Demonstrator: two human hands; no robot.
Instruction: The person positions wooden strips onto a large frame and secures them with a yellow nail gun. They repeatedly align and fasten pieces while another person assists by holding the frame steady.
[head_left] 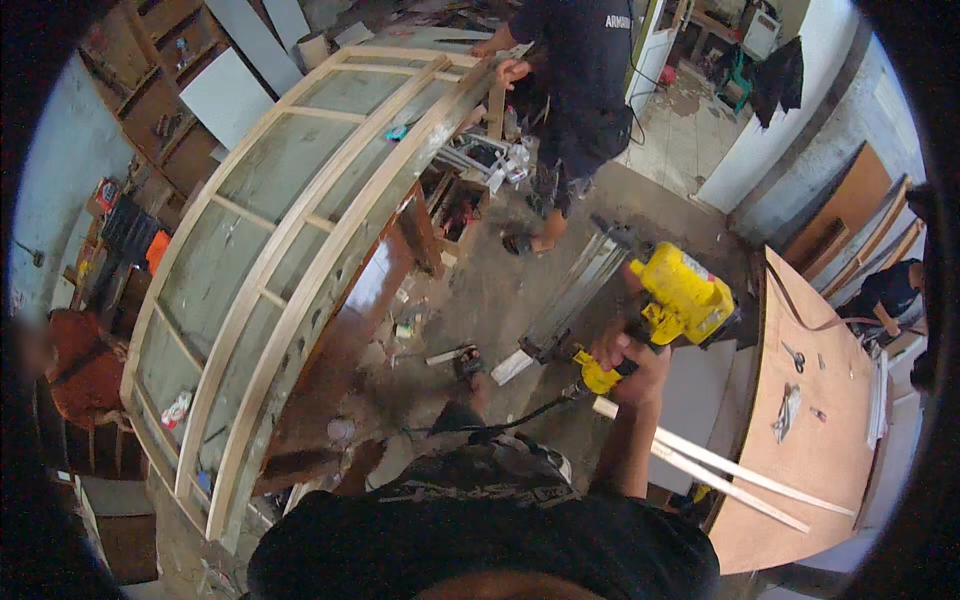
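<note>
The right hand (635, 362) has its fingers closed around the handle of a yellow nail gun (686, 292), held up in front of the body. The left hand is out of view, so the state of its fingers cannot be told. The tool's large yellow head stands just above and right of the gripping fingers; its yellow handle end pokes out to their left. From there a black hose (515, 420) runs down and left of the fingers, across the front of the person's clothing.

Just below the fingers is the end of a pale wooden strip. Past the forearm, to the lower right of the fingers, two long pale wooden strips (740, 483) reach over a plywood sheet (832, 385). On that sheet, right of the fingers, lie dark-handled scissors (793, 356) and a crumpled, shiny grey piece (787, 412).

To the left of the fingers and slightly beyond, a long grey metal piece (575, 290) lies along the floor. Farther left, well apart from the hand, a large curved frame (340, 232) of pale wooden slats and short crosspieces rests over a grey-green surface. Up and left from the fingers, a co-worker in dark clothes (583, 85) has both hands at the frame's far end. Another person in dark clothing (885, 293) is far to the fingers' right.
</note>
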